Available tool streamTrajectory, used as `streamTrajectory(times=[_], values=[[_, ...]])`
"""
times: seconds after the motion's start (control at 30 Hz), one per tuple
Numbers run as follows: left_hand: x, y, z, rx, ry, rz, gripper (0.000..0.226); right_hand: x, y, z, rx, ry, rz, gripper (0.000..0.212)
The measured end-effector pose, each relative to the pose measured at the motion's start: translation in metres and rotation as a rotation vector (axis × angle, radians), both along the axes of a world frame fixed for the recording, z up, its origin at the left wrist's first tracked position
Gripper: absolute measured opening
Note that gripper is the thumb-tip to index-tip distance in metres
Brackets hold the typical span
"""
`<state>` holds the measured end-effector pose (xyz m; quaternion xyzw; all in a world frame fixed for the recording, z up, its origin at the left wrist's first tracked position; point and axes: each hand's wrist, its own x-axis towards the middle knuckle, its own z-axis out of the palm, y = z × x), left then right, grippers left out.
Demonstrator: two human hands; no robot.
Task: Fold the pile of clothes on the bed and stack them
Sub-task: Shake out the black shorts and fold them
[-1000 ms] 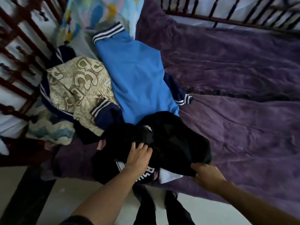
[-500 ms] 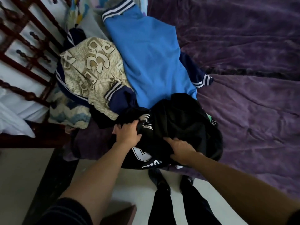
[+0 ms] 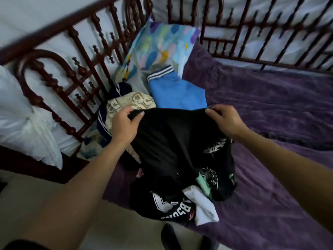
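1. Where the dark red railing (image 3: 77,69) closes the left side of the bed (image 3: 261,192), white bedding (image 3: 27,123) lies outside the bars.
2. Just inside the railing lies a beige patterned garment (image 3: 129,102), partly hidden by the left hand.
3. The left hand (image 3: 124,125) pinches the upper edge of a black garment (image 3: 171,141), its fingers curled over the cloth.
4. The black garment is held up between both hands; its lower part rests on the pile of dark clothes (image 3: 167,204) at the near edge of the bed.
5. Behind it lie a blue garment (image 3: 178,94) and a colourful pillow (image 3: 162,46).
6. The right hand (image 3: 225,121) pinches the same edge at the other corner.
7. To the right spreads the purple blanket (image 3: 279,105).
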<state>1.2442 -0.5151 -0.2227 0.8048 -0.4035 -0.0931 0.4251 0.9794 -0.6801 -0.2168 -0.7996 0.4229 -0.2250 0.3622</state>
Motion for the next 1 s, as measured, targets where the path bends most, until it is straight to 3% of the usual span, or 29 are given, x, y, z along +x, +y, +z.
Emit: streamTrajectory(times=[0.1,0.2,0.33,0.5,0.6,0.67,0.77,0.83,0.87,0.93,1.0], values=[[0.017,-0.014,0.063,-0.127,-0.077,0.042,0.029,0.013,-0.019,0.057,-0.127,-0.178,-0.031,0.023],[0.029,-0.019,0.085,-0.094,-0.068,0.065,0.025,0.017,-0.027,0.071,-0.21,-0.239,-0.079,0.017],[0.02,-0.014,0.042,0.099,0.192,0.058,0.022,0.025,-0.027,0.017,-0.197,0.097,-0.147,0.025],[0.002,-0.013,-0.01,0.042,0.593,0.289,0.006,0.027,0.0,-0.067,-0.02,0.535,-0.126,0.036],[0.008,-0.024,-0.007,-0.043,0.754,0.356,0.014,0.034,0.044,-0.105,-0.042,0.476,-0.032,0.03],[0.015,-0.029,0.005,-0.118,0.913,0.392,0.012,0.047,0.078,-0.127,0.053,0.454,0.118,0.029],[0.027,-0.03,0.028,-0.217,1.101,0.378,0.01,0.075,0.111,-0.152,0.136,0.508,0.271,0.085],[0.035,-0.028,0.039,-0.271,1.159,0.328,0.008,0.097,0.118,-0.16,0.098,0.507,0.219,0.101],[0.041,-0.027,0.045,-0.298,1.168,0.307,0.008,0.108,0.118,-0.161,0.076,0.483,0.162,0.088],[0.055,-0.025,0.052,-0.344,1.134,0.29,0.009,0.127,0.109,-0.154,0.079,0.369,0.003,0.04],[0.075,-0.021,0.051,-0.301,1.0,0.299,0.012,0.135,0.094,-0.137,0.173,0.181,-0.112,0.017]])
